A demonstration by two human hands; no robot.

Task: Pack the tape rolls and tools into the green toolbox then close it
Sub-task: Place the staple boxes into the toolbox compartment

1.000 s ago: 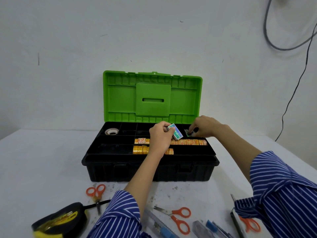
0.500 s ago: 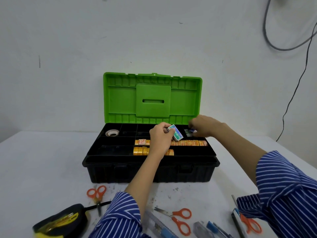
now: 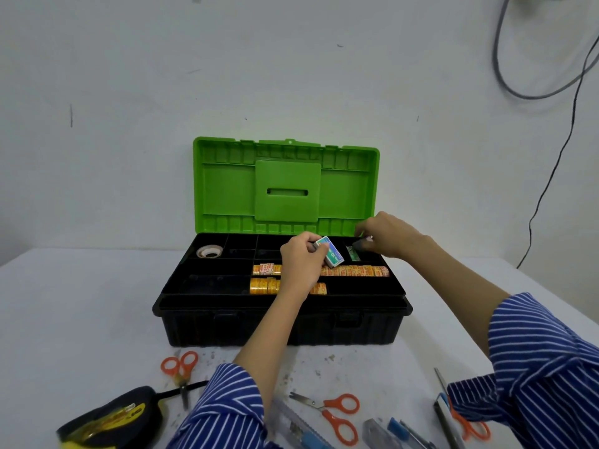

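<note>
The toolbox point(image 3: 282, 322) stands open on the table, its green lid point(image 3: 287, 186) upright. Its black tray holds rows of orange tape rolls point(image 3: 265, 269) and a white tape roll point(image 3: 209, 251) at the back left. My left hand point(image 3: 301, 262) hovers over the tray's middle and grips a small blue-green box point(image 3: 331, 256). My right hand point(image 3: 387, 236) is over the back right compartment, pinching a small dark item point(image 3: 361, 244) above a small green box point(image 3: 352, 253) lying there.
On the table in front lie orange-handled scissors point(image 3: 180, 367), a second pair point(image 3: 337, 413), a third pair point(image 3: 466, 422), a black-yellow tape measure point(image 3: 113, 416), cutters point(image 3: 389, 432) and a clear ruler point(image 3: 291, 426). Cables point(image 3: 551, 176) hang on the wall at right.
My right hand has lifted slightly off the back right compartment with the small dark item, uncovering the green box there. My left hand has stayed put with its box.
</note>
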